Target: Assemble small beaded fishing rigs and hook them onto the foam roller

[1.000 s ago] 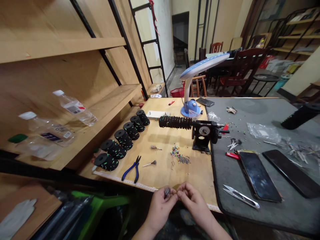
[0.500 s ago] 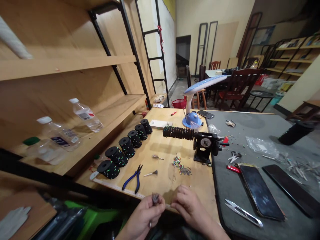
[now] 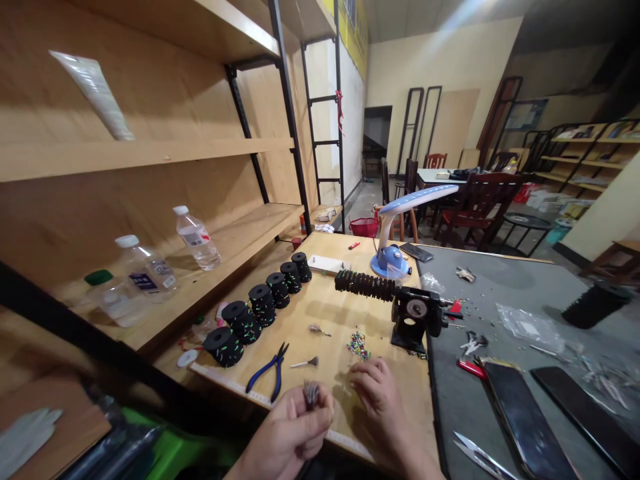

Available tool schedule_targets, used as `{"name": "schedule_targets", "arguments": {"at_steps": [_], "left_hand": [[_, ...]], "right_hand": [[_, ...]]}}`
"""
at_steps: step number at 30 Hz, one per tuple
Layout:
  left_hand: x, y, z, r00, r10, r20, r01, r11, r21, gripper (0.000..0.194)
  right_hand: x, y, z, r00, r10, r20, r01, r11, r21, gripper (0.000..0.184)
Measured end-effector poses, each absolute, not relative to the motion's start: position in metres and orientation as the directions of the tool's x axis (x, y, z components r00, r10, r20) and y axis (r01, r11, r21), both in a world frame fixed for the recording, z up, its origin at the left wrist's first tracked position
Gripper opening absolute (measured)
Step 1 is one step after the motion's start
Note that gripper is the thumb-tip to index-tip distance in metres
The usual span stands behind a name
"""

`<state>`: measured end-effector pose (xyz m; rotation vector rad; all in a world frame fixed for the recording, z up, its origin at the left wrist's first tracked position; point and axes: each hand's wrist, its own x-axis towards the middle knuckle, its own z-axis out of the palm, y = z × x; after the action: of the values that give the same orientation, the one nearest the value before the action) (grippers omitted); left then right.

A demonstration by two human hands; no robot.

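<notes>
My left hand (image 3: 300, 427) is closed, pinching a small dark grey tuft of fibres (image 3: 311, 393) upright between thumb and fingers. My right hand (image 3: 377, 397) is low over the wooden tabletop, just below a pile of small multicoloured beads (image 3: 359, 345). Its fingers are curled together, and whatever may be between their tips is hidden. The dark thin pieces beside the beads are mostly covered by this hand. Left of the beads lie a brush-like piece with a pale stem (image 3: 305, 363) and another small tuft (image 3: 319, 330). Blue-handled pliers (image 3: 270, 373) lie partly spread near the front edge.
Black spools (image 3: 223, 347) with coloured bits line the table's left side. A black clamp device (image 3: 416, 313) holds a wound roller (image 3: 365, 285), with a blue lamp (image 3: 389, 257) behind. On the grey mat are phones (image 3: 525, 413), snips (image 3: 480, 453) and plastic bags (image 3: 530, 327). Bottles (image 3: 197, 240) stand on the shelf.
My right hand has moved forward, away from my left hand, to the lower edge of the bead pile. My left hand still grips the tuft. The camera view has tilted up.
</notes>
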<state>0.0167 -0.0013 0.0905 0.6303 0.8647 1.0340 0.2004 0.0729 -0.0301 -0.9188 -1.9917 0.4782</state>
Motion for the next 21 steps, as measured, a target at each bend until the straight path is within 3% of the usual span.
{"name": "schedule_targets", "arguments": {"at_steps": [5, 9, 13, 17, 21], "left_hand": [[0.024, 0.008, 0.086, 0.167, 0.953, -0.255, -0.214, 0.287, 0.934, 0.033], [0.03, 0.012, 0.084, 0.128, 0.985, -0.12, -0.075, 0.13, 0.989, 0.024], [0.029, 0.014, 0.076, 0.1, 0.993, -0.068, 0.048, 0.063, 0.997, 0.016], [0.009, 0.029, 0.058, 0.095, 0.995, -0.019, 0.331, -0.014, 0.943, 0.01], [-0.027, 0.065, 0.041, -0.095, 0.992, 0.079, 0.694, 0.009, 0.72, 0.013]], "right_hand": [[0.204, 0.051, -0.01, -0.348, 0.811, 0.469, 0.27, 0.566, -0.779, 0.029], [0.197, 0.029, 0.011, -0.328, 0.9, 0.286, 0.058, 0.321, -0.945, 0.036], [0.185, 0.025, 0.012, -0.375, 0.916, 0.143, -0.035, 0.14, -0.99, 0.034], [0.179, 0.032, -0.004, -0.311, 0.938, 0.155, 0.082, 0.189, -0.978, 0.043], [0.177, 0.032, -0.02, -0.234, 0.971, 0.052, -0.018, 0.049, -0.999, 0.048]]}}
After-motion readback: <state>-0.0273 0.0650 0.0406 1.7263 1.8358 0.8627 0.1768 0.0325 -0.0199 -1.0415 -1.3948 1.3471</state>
